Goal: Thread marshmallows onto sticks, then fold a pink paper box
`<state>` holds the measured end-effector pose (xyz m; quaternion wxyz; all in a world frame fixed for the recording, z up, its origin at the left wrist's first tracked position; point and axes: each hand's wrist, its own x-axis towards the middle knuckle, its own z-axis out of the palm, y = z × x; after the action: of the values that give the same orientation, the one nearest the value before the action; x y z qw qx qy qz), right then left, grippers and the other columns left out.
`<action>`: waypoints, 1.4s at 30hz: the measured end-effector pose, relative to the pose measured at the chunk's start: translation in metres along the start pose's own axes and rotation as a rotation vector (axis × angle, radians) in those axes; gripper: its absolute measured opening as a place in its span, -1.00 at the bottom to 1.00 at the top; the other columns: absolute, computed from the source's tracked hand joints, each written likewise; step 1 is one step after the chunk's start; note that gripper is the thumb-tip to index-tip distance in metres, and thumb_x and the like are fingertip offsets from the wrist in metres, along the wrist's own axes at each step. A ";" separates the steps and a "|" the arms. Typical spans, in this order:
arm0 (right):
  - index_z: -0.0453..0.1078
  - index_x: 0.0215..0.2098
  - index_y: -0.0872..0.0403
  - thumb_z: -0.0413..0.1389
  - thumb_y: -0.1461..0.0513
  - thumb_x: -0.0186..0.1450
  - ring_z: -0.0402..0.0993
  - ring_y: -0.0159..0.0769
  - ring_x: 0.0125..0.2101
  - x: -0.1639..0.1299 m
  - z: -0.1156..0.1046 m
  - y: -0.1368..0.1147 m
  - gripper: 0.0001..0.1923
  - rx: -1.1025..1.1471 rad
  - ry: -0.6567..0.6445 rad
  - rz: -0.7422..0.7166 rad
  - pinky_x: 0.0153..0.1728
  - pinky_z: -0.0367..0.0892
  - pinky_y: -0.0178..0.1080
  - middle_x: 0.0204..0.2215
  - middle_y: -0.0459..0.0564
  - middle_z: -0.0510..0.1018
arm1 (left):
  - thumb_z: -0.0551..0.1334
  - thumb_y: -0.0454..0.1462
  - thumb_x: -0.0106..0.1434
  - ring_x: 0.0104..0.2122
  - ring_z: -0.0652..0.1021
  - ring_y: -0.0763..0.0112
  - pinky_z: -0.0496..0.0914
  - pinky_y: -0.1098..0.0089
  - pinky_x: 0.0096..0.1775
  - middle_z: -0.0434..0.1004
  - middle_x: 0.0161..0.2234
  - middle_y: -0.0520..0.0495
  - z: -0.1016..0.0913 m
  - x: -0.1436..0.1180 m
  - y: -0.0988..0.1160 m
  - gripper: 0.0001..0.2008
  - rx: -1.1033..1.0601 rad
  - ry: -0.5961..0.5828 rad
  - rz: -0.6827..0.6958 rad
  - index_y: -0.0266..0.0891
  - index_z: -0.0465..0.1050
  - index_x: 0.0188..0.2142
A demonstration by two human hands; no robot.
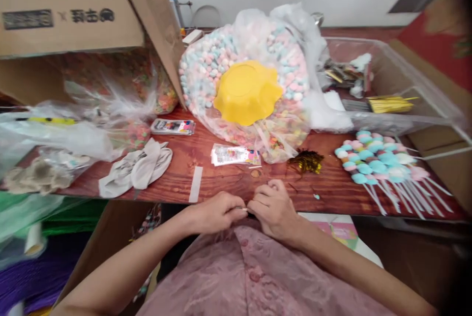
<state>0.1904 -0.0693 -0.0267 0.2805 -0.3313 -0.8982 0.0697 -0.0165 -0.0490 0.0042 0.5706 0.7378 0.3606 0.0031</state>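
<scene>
- The big clear plastic bag of pink, blue and white marshmallows (236, 55) sits at the back of the reddish wooden table (177, 168) with a yellow scalloped plastic bowl (246, 91) upside down on its front. It looks bulky but light and squishy, so it'd probably sag if grabbed by one corner.
- The batch of finished pastel marshmallow skewers on white sticks (379, 163) lies fanned out on the table's right side, well apart from the hands. They're soft on top, so the bare sticks look like the safer place to take hold.
- A crumpled pale grey cloth (136, 171) lies on the left part of the table, and a small gold foil tangle (306, 161) sits just in front of the bag.
- The left hand (217, 213) and right hand (275, 208) meet at the table's near edge, over the person's pink top.
- Both hands are curled nearly closed, fingertips pinched together around something tiny and thin between them. It's too small to make out; it looks light and easy to drop, so a fingertip pinch seems right.
</scene>
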 end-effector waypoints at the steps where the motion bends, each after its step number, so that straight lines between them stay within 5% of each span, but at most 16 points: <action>1: 0.36 -0.50 0.11 -0.03 0.32 0.36 0.31 -0.35 -0.42 0.001 0.004 -0.001 -0.72 0.071 0.000 0.073 -0.25 0.10 -0.16 -0.58 -0.08 0.46 | 0.01 -0.26 0.34 -0.44 0.42 0.42 0.31 0.42 -0.37 0.41 -0.43 -0.04 0.005 -0.002 -0.001 -0.76 0.212 0.134 0.056 -0.27 0.36 -0.40; 4: 0.37 -0.52 0.10 0.04 0.30 0.35 0.31 -0.40 -0.47 0.006 0.015 -0.009 -0.72 0.370 0.019 0.322 -0.39 0.15 -0.29 -0.57 -0.11 0.47 | -0.03 -0.40 0.32 -0.38 0.43 0.36 0.32 0.36 -0.30 0.44 -0.37 -0.11 0.018 -0.007 -0.010 -0.74 0.629 0.402 0.211 -0.28 0.42 -0.34; 7: 0.41 -0.50 0.07 0.06 0.30 0.35 0.36 -0.42 -0.47 0.009 0.013 -0.016 -0.75 0.526 0.134 0.477 -0.39 0.23 -0.33 -0.56 -0.13 0.49 | -0.02 -0.39 0.35 -0.38 0.43 0.37 0.31 0.37 -0.30 0.44 -0.40 -0.10 0.021 -0.005 -0.018 -0.73 0.657 0.524 0.351 -0.29 0.44 -0.32; 13: 0.48 -0.27 0.05 0.17 0.26 0.29 0.45 -0.28 -0.26 -0.043 -0.031 0.020 -0.94 -0.148 0.497 0.604 -0.13 0.28 -0.19 -0.33 -0.04 0.59 | 0.04 -0.29 0.40 -0.49 0.33 0.49 0.21 0.43 -0.40 0.30 -0.55 0.02 0.011 0.011 -0.013 -0.65 0.192 0.591 0.351 -0.28 0.39 -0.50; 17: 0.49 -0.39 0.04 0.17 0.19 0.29 0.37 -0.27 -0.36 -0.096 -0.049 0.056 -0.87 -0.447 0.338 0.741 -0.28 0.23 -0.21 -0.40 -0.05 0.55 | 0.13 -0.21 0.36 -0.48 0.37 0.51 0.24 0.46 -0.40 0.37 -0.51 0.02 0.011 0.027 -0.005 -0.69 -0.203 0.551 0.244 -0.28 0.49 -0.46; 21: 0.48 -0.44 0.03 0.12 0.19 0.30 0.29 -0.24 -0.36 -0.110 -0.043 0.066 -0.82 -0.503 0.154 0.842 -0.35 0.14 -0.20 -0.41 -0.02 0.52 | 0.21 -0.14 0.28 -0.47 0.39 0.51 0.30 0.48 -0.42 0.39 -0.46 0.01 0.018 0.039 0.001 -0.74 -0.403 0.472 0.121 -0.26 0.57 -0.36; 30: 0.28 -0.47 0.06 0.00 0.32 0.30 0.26 -0.23 -0.37 -0.101 -0.037 0.074 -0.82 -0.362 0.110 0.760 -0.33 0.14 -0.18 -0.47 0.01 0.40 | 0.21 -0.07 0.23 -0.55 0.35 0.57 0.31 0.51 -0.50 0.32 -0.49 0.05 0.029 0.041 0.000 -0.68 -0.497 0.489 -0.003 -0.30 0.55 -0.33; 38: 0.38 -0.33 0.04 0.08 0.26 0.33 0.34 -0.35 -0.45 -0.066 -0.049 0.029 -0.93 0.071 0.623 0.778 -0.41 0.26 -0.27 -0.47 -0.10 0.42 | 0.19 -0.12 0.26 -0.55 0.32 0.56 0.24 0.51 -0.51 0.33 -0.50 0.04 0.032 0.050 0.006 -0.71 -0.441 0.481 0.028 -0.30 0.52 -0.39; 42: 0.48 -0.17 0.03 0.04 0.35 0.32 0.41 -0.31 -0.37 -0.021 -0.029 -0.001 -0.79 0.194 0.421 0.482 -0.33 0.33 -0.23 -0.39 -0.03 0.51 | 0.14 -0.21 0.26 -0.53 0.33 0.55 0.24 0.52 -0.48 0.36 -0.49 0.04 0.029 0.054 0.011 -0.75 -0.429 0.478 0.118 -0.30 0.47 -0.44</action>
<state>0.2188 -0.0854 -0.0119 0.4655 -0.5130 -0.7056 0.1492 0.0417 -0.0457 -0.0186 0.6110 0.5988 0.4322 0.2851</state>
